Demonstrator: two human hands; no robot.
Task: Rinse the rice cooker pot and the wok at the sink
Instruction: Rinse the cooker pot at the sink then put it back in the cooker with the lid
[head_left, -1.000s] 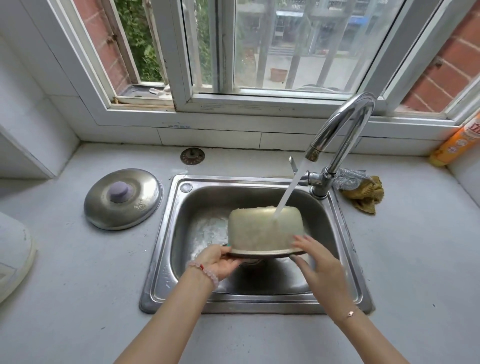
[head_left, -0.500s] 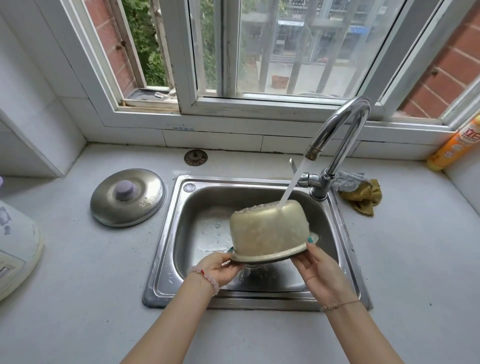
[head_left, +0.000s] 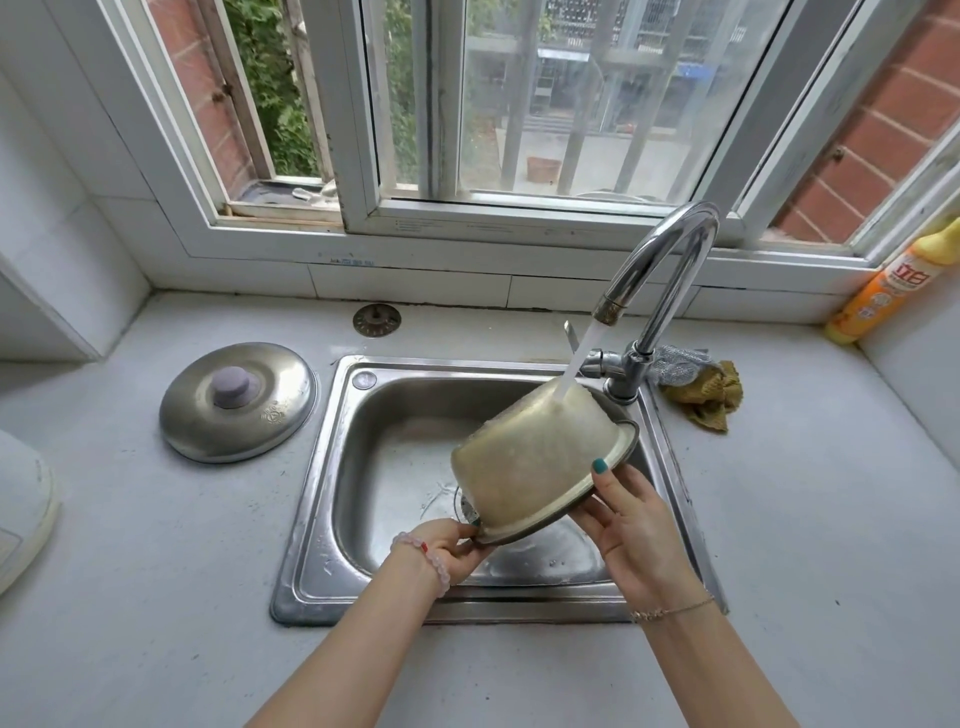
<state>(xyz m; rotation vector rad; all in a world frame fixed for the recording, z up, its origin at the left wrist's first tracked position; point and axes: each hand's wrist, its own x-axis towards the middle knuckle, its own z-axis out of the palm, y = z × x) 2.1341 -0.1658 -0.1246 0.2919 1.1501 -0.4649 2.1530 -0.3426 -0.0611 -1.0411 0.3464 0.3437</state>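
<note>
Head view: I'm holding the upturned pot tilted over the right half of the sink, left hand pinching its lower rim, right hand gripping its upper rim; the sink's left half is lying open.

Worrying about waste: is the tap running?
On: water streams from the tap onto the upturned pot held over the sink.

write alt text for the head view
The left hand and right hand hold an upturned rice cooker pot by its rim, tilted under the running tap over a steel sink. A metal lid lies on the counter at left, an orange bottle at right.
</note>
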